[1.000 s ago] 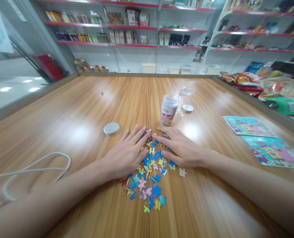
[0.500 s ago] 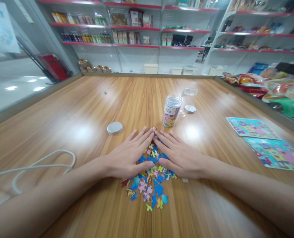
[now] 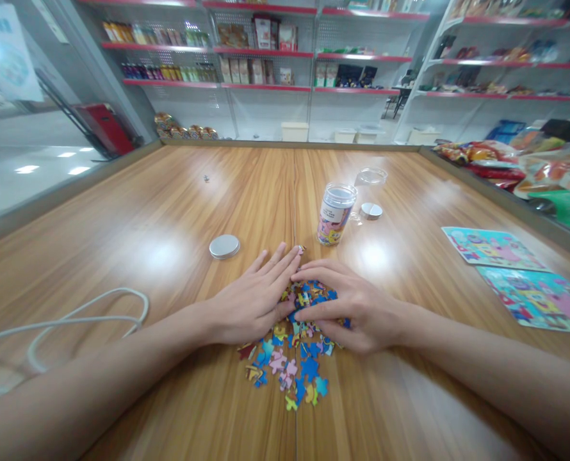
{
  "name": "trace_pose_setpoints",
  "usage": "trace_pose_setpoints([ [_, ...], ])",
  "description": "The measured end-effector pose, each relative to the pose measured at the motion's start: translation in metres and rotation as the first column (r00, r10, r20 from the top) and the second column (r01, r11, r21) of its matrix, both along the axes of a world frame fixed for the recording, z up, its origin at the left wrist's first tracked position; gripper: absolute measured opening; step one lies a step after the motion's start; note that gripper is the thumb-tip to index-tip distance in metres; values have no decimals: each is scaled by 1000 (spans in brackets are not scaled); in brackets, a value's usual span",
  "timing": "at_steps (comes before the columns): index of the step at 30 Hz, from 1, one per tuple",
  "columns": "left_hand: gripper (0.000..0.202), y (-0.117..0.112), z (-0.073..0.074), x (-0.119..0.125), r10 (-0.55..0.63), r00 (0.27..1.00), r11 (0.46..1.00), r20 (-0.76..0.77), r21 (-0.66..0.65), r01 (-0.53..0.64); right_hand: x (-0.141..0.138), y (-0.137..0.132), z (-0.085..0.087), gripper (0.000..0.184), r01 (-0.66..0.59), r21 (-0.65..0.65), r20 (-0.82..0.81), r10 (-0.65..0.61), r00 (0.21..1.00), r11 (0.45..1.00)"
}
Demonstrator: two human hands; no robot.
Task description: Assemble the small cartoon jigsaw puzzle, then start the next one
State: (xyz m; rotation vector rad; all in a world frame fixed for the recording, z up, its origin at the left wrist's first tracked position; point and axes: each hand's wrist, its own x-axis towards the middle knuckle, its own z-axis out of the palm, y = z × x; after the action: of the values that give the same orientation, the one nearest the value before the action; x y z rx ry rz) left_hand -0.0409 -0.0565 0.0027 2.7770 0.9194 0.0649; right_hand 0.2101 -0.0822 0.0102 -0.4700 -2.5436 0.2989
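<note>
There are one left hand [image 3: 251,304], one right hand [image 3: 364,307], one labelled jar [image 3: 333,221], two silver lids [image 3: 224,246] [image 3: 371,210], two cartoon picture sheets [image 3: 494,248] [image 3: 539,298], one white cable [image 3: 97,318] and one wood-grain table [image 3: 362,410]. Jigsaw pieces [image 3: 309,367] number in the dozens, overlapping too much to count exactly.

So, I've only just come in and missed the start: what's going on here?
A person has both hands at a loose heap of puzzle pieces on a wooden table. The left hand is flat along the heap's left side; the right hand, fingers bent, is over its right side. A jar stands upright just beyond, and two picture cards lie off to the right.
</note>
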Motion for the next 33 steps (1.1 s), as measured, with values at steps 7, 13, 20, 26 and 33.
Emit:
trace_pose_setpoints([
  [7, 85, -1, 3, -1, -11, 1000, 999, 13, -36, 11, 1, -2, 4, 31, -73, -28, 61, 74, 995, 997],
  [13, 95, 0, 8, -1, -25, 1000, 997, 16, -78, 26, 2, 0, 5, 32, -109, -48, 26, 111, 994, 993],
  [20, 100, 2, 5, -2, -48, 998, 996, 37, -76, 51, 3, 4, -2, 27, 85, -25, -46, -86, 995, 996],
  [26, 77, 2, 5, -2, -16, 1000, 997, 21, -78, 17, 2, 4, -2, 28, 59, -64, 37, -57, 998, 996],
  [33, 65, 1, 2, -1, 16, 999, 999, 31, -39, -14, 2, 6, -1, 27, 28, -65, 28, -26, 999, 998],
])
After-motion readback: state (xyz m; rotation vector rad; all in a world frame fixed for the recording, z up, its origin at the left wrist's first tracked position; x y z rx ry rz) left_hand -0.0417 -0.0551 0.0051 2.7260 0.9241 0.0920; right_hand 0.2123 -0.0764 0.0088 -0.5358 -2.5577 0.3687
